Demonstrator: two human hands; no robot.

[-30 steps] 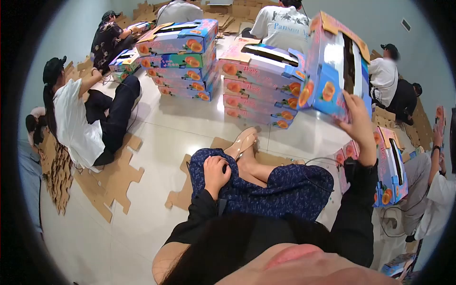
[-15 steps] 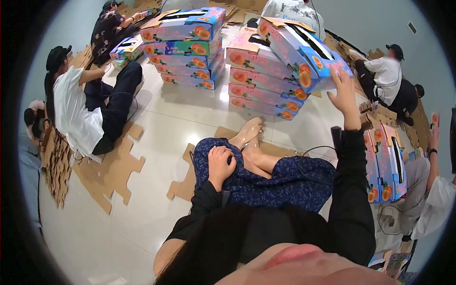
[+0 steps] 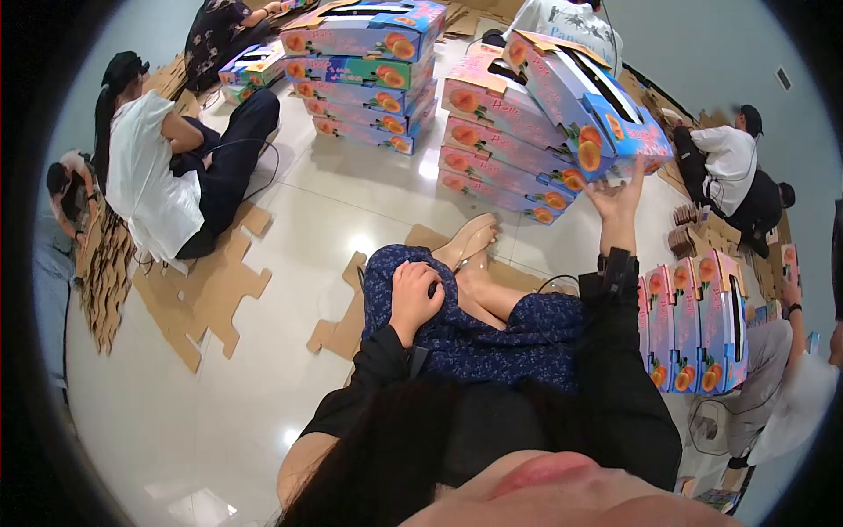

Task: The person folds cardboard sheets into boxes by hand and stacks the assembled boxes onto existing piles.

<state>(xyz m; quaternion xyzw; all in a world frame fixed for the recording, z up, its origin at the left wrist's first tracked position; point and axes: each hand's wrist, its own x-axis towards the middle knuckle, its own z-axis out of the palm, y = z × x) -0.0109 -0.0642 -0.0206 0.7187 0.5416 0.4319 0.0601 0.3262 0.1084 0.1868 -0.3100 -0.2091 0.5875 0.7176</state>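
At the lower right corner of a tilted pink and blue box [image 3: 584,110] my right hand [image 3: 616,200] rests with its fingers spread, touching the underside. That box, printed with peaches, sits askew on top of a stack of similar boxes [image 3: 505,162] and overhangs its right side. My left hand [image 3: 416,297] lies on my knee over the dark blue patterned cloth [image 3: 492,364], fingers lightly curved over the fabric and holding nothing.
Another box stack [image 3: 360,83] stands left of the first. More boxes [image 3: 694,325] stand upright at right. Flat cardboard [image 3: 206,294] lies on the floor. A person in white [image 3: 154,176] sits at left; others sit behind and at right.
My right hand has moved from the box's end face down to its lower corner. The view has shifted, showing more upright boxes at right. My left hand stays on my knee.
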